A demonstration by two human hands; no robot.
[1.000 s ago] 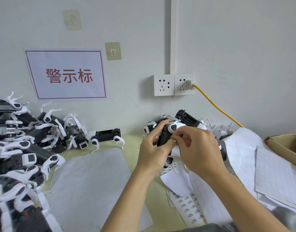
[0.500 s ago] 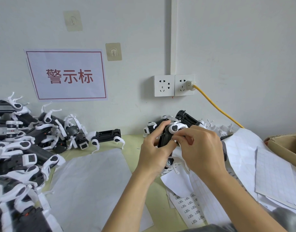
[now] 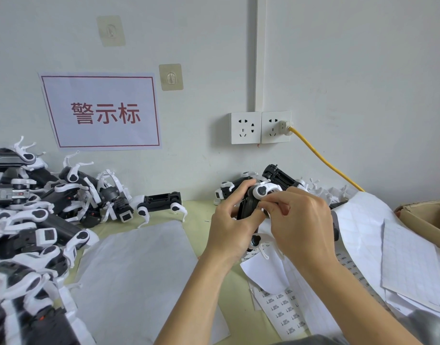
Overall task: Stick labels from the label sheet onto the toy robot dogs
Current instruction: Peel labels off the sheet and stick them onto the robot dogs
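Note:
A black-and-white toy robot dog is held up above the table's middle, its white legs pointing up and down. My left hand grips its body from the left, fingers over the top and thumb underneath. My right hand curls against the dog's right side, fingertips pressed onto the body; any label under them is hidden. A label sheet with small printed labels lies on the table below my right forearm.
A big heap of toy dogs fills the left side, and one dog stands alone near the wall. More dogs lie behind my hands. Blank sheets and peeled backing sheets cover the table. A cardboard box sits at right.
Both hands with the dog have risen slightly. My right fingers have shifted a little on the dog's side. Nothing else on the table moved.

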